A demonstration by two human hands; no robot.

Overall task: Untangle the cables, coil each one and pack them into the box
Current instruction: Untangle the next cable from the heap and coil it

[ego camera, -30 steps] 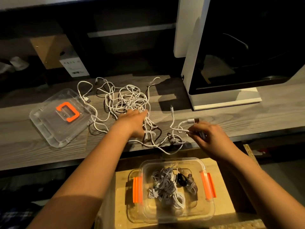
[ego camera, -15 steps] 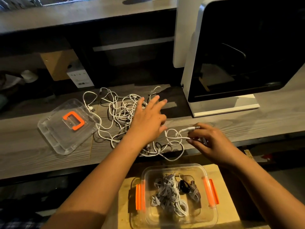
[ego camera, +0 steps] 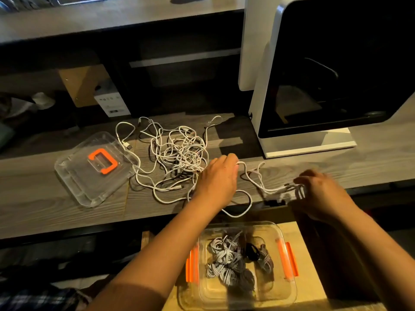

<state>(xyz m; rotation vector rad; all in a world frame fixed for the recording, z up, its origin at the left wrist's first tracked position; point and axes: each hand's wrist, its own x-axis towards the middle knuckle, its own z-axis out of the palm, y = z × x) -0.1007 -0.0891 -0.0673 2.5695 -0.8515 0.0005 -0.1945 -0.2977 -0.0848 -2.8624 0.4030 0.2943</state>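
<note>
Grey wood-grain desk (ego camera: 370, 162) in dim light, a tangle of white cables (ego camera: 179, 153) at its middle, a clear lid (ego camera: 94, 182) with an orange handle flat just to the left, a white-framed machine (ego camera: 265, 108) behind on the right. Left hand (ego camera: 219, 178) at the tangle's right edge, fingers curled over a loose cable (ego camera: 258, 185); right hand (ego camera: 321, 194) blurred near the front edge, pinching that cable's other end. Below the desk, on a wooden board (ego camera: 312, 265), open clear box (ego camera: 285, 295) with orange latches, coiled cables (ego camera: 226, 259) inside.

Grey wood-grain desk (ego camera: 45, 212) (dim light)
</note>
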